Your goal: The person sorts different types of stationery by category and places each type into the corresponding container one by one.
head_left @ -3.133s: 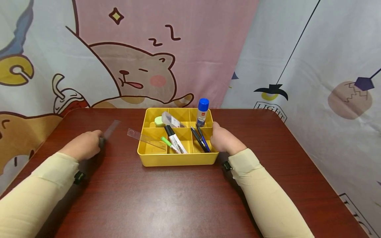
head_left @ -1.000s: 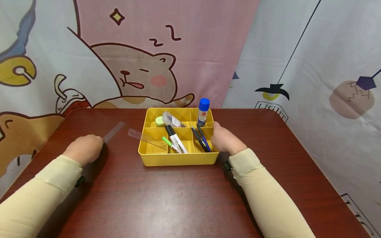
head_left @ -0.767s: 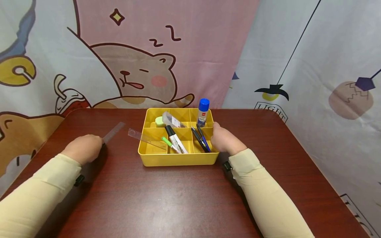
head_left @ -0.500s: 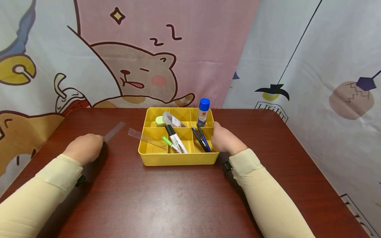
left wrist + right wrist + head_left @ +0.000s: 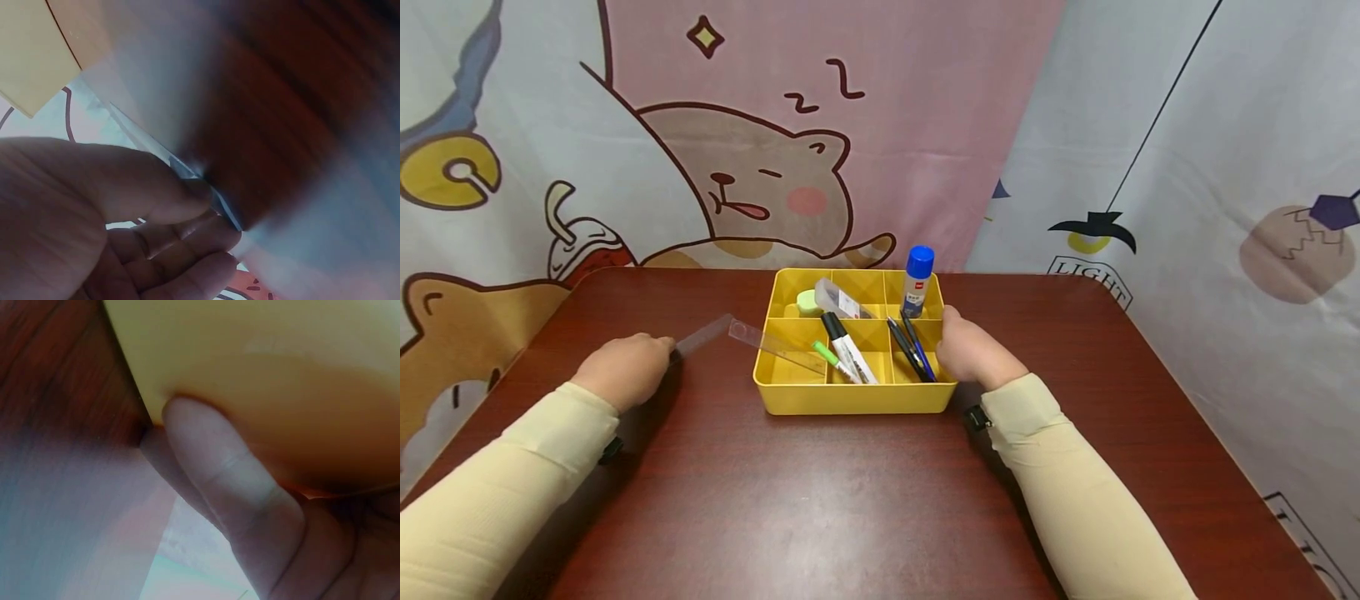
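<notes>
My left hand (image 5: 627,369) pinches the near end of a clear ruler (image 5: 703,336), left of the yellow divided tray (image 5: 853,401). In the left wrist view, thumb and fingers meet on the ruler's edge (image 5: 145,134). A second clear ruler (image 5: 767,342) leans out over the tray's left rim, its end close to the held one's tip. My right hand (image 5: 973,348) grips the tray's right side. The right wrist view shows the thumb (image 5: 209,444) against the yellow wall (image 5: 281,369); the other fingers are mostly hidden.
Inside the tray are a glue stick (image 5: 916,283), a pale green round item (image 5: 808,302), a translucent case (image 5: 841,300), a black-capped marker (image 5: 850,348), a green-capped pen (image 5: 835,362) and dark pens (image 5: 909,350). The brown table (image 5: 820,500) meets a printed curtain (image 5: 925,125).
My left hand has slid slightly right with the ruler, bringing its tip near the other ruler. The ruler now lies at a flatter angle. My right hand stays at the tray.
</notes>
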### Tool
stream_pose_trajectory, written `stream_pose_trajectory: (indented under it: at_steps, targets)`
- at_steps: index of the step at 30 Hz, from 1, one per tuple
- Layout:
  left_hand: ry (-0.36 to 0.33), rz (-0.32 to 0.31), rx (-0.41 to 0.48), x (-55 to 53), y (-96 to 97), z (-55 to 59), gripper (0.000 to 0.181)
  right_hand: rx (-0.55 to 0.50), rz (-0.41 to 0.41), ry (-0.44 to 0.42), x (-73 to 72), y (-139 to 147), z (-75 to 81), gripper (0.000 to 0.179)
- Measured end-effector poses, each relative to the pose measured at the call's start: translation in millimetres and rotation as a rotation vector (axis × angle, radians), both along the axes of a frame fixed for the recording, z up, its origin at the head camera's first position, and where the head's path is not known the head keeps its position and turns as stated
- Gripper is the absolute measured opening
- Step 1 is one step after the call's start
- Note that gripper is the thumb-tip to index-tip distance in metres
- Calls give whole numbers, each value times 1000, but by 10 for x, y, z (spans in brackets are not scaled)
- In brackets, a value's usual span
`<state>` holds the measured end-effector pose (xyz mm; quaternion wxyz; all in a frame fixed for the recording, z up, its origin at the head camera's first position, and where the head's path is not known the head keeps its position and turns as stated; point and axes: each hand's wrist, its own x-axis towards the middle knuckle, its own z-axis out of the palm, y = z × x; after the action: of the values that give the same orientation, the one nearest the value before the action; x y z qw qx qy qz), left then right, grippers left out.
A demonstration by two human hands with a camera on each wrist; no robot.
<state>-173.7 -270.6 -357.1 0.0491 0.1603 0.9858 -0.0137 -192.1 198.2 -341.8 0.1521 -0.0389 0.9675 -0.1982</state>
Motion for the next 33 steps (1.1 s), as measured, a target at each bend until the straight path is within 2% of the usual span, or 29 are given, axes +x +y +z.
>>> stream_pose_trajectory:
  at_steps: [7,11,16,20,23,26,33]
  targets:
    - [68,-56,-27,-21,-43,-23,25,8,11,9,-13,7,-8,56]
    - [21,-28,-26,-65,-24,33,28,6,12,4,-18,8,-13,56]
    - [-43,31,6,-147,175,68,32,4,11,8,-12,13,-7,56]
    - [-135,63,31,-178,383,46,53,6,22,18,-5,6,-3,58]
    - [-191,82,22,-180,456,31,64,8,27,21,2,-3,3,59]
    - [-202,83,19,-183,456,15,64,11,25,19,5,-10,9,59]
    - [-180,92,49,-198,403,-30,67,18,20,9,-4,-5,3,59]
